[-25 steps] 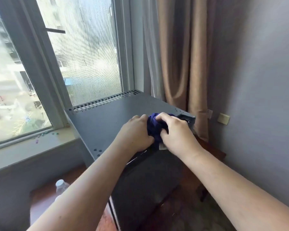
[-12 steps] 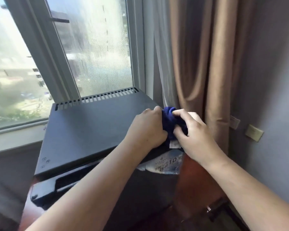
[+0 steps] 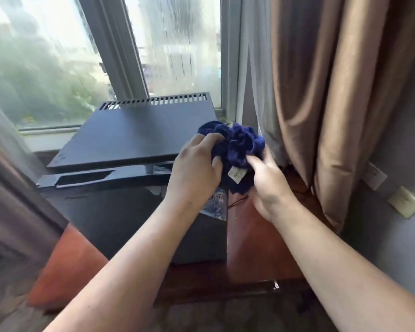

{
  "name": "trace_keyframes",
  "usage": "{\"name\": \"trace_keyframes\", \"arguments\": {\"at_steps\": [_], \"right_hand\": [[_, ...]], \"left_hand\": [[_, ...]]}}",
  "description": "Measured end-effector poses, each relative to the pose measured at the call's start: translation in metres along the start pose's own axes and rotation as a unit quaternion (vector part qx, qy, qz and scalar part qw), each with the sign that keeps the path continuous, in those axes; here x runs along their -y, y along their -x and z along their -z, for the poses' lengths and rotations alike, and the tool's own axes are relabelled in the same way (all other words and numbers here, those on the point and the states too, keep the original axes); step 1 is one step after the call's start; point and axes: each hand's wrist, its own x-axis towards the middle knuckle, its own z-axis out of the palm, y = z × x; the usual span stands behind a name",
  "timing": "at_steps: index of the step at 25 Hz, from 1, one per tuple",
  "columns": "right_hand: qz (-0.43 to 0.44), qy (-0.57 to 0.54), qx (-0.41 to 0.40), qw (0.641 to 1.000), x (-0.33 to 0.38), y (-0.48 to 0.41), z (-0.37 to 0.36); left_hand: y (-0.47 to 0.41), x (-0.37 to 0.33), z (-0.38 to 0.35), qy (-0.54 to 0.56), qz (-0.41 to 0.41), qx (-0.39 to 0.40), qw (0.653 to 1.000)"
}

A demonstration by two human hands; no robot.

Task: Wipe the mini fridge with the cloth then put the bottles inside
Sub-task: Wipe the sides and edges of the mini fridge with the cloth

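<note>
A dark blue cloth (image 3: 235,144), bunched up with a white tag hanging from it, is held over the right front corner of the black mini fridge (image 3: 134,140). My left hand (image 3: 197,168) grips its left side and my right hand (image 3: 266,185) grips its lower right. The fridge door is closed, with a long handle recess along its top edge. A clear plastic bottle (image 3: 216,207) with a printed label shows partly beneath my left hand, against the fridge's right front corner. No other bottle is in view.
The fridge stands on a reddish wooden stand (image 3: 249,248) below a window (image 3: 173,49). Tan curtains (image 3: 321,92) hang close on the right. A grey wall with a socket plate (image 3: 405,204) lies far right. Another curtain edge (image 3: 5,188) fills the left.
The view has swung left and down, so the fridge front and stand now show. Both hands have loosened the cloth, which bulges out more between them.
</note>
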Motion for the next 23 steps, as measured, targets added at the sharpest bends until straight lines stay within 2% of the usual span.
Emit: {"name": "trace_keyframes", "arguments": {"at_steps": [2,3,4,6,9,11,13,15,19,23], "right_hand": [[-0.053,-0.072,0.017,0.996,0.004,-0.009,0.004],[-0.050,-0.068,0.024,0.996,0.007,-0.015,0.003],[-0.029,-0.033,0.026,0.999,0.010,-0.020,0.001],[0.042,0.117,0.009,0.992,0.013,-0.028,-0.003],[0.159,0.317,0.029,0.934,0.015,-0.045,0.005],[0.203,0.376,0.077,0.901,0.021,-0.059,0.012],[0.224,0.408,0.110,0.878,0.026,-0.077,0.014],[0.208,0.392,0.130,0.887,0.026,-0.089,0.013],[0.159,0.252,0.174,0.939,0.006,-0.093,0.023],[0.107,0.129,0.210,0.963,-0.017,-0.097,0.045]], "left_hand": [[0.005,-0.002,-0.005,0.007,0.007,-0.018,1.000],[0.005,-0.001,-0.006,0.014,0.012,-0.023,1.000],[0.005,0.001,-0.005,0.020,0.018,-0.025,0.999],[0.004,0.007,-0.007,0.025,0.026,-0.031,0.999],[-0.005,0.017,-0.012,0.050,0.069,-0.052,0.995],[-0.014,0.021,-0.014,0.037,0.085,-0.051,0.994],[-0.022,0.022,-0.016,-0.025,0.078,-0.033,0.996],[-0.028,0.019,-0.016,-0.070,0.087,-0.019,0.994],[-0.028,0.005,-0.011,-0.123,0.108,-0.003,0.987],[-0.017,-0.023,-0.029,-0.135,0.141,-0.060,0.979]]}}
